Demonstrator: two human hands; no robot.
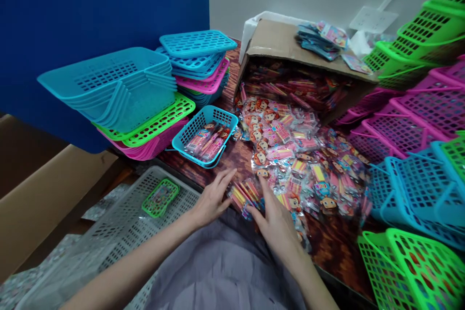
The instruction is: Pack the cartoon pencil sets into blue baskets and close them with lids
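Between my hands, near the table's front edge, is a small bunch of clear plastic packets (pixel 245 194) with pink and yellow sticks inside. My left hand (pixel 214 198) grips the bunch at its left side, thumb and fingers around the edge. On the other side my right hand (pixel 279 225) holds it between thumb and fingers. A large heap of similar packets (pixel 279 138), many showing a red-haired cartoon head, spreads behind and to the right. Just beyond my left hand stands a blue basket (pixel 181 147) with several packets in it.
A cardboard box (pixel 274 38) lies on its side, packets spilling out, blue cards (pixel 316 43) on top. Nested blue baskets (pixel 148 97) and stacked lids (pixel 196 43) stand left. Pink baskets (pixel 403 123) and green baskets (pixel 385 261) crowd the right. A white crate (pixel 127 223) sits lower left.
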